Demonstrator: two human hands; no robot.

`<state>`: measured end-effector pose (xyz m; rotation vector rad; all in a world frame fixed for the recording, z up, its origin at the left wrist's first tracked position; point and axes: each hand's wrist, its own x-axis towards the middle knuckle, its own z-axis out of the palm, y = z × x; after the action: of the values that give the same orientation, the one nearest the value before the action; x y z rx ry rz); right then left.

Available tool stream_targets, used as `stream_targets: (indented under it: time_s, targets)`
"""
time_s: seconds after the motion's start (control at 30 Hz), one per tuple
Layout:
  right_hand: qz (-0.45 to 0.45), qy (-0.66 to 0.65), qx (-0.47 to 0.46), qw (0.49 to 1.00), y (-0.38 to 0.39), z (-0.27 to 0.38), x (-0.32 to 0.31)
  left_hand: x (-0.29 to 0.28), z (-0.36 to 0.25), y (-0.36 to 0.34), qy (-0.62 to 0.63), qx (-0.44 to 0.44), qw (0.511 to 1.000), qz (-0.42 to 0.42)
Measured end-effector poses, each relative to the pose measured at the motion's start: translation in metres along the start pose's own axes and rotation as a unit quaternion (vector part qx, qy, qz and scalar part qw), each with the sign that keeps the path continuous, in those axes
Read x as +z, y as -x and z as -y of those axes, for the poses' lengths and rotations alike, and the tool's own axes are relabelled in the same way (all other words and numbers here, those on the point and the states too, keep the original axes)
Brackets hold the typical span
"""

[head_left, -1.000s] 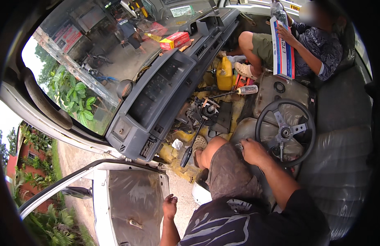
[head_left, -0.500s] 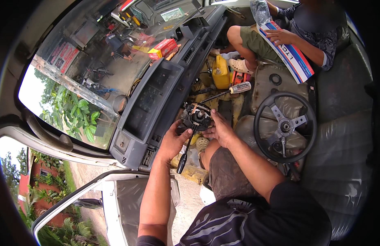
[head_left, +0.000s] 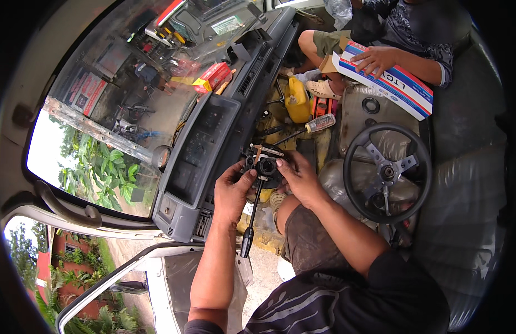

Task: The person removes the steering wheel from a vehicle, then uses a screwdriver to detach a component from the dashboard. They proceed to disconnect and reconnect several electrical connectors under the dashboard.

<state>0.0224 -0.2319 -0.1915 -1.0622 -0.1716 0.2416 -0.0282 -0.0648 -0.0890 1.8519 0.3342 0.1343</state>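
Black plastic steering-column switch (head_left: 267,166) looks light, stiff, its stalk (head_left: 248,239) fragile; I see left hand (head_left: 231,192) and right hand (head_left: 303,182) pinching its sides, the surest hold

Looking down from a person's head

The left camera of a head-worn pair looks down at the left hand (head_left: 231,195) and right hand (head_left: 302,181), near it and around the middle. Its wide, round view also takes in the windshield (head_left: 124,122) to the left, the dashboard (head_left: 221,125) by the hands and the bench seat (head_left: 469,183) on the right. Straight lines bend near the edges.
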Motion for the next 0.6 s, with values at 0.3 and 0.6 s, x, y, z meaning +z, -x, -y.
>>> stream_targets:
  time_s: [0.3,0.6]
  targets:
    - [-0.032,-0.021,-0.046,0.998,0.01,0.008,0.008,0.001,-0.001,0.007,-0.02,0.078,0.997,-0.013]
    - [0.01,-0.046,-0.079,0.996,0.049,-0.005,0.007,-0.011,0.017,0.033,-0.03,0.101,0.994,0.031]
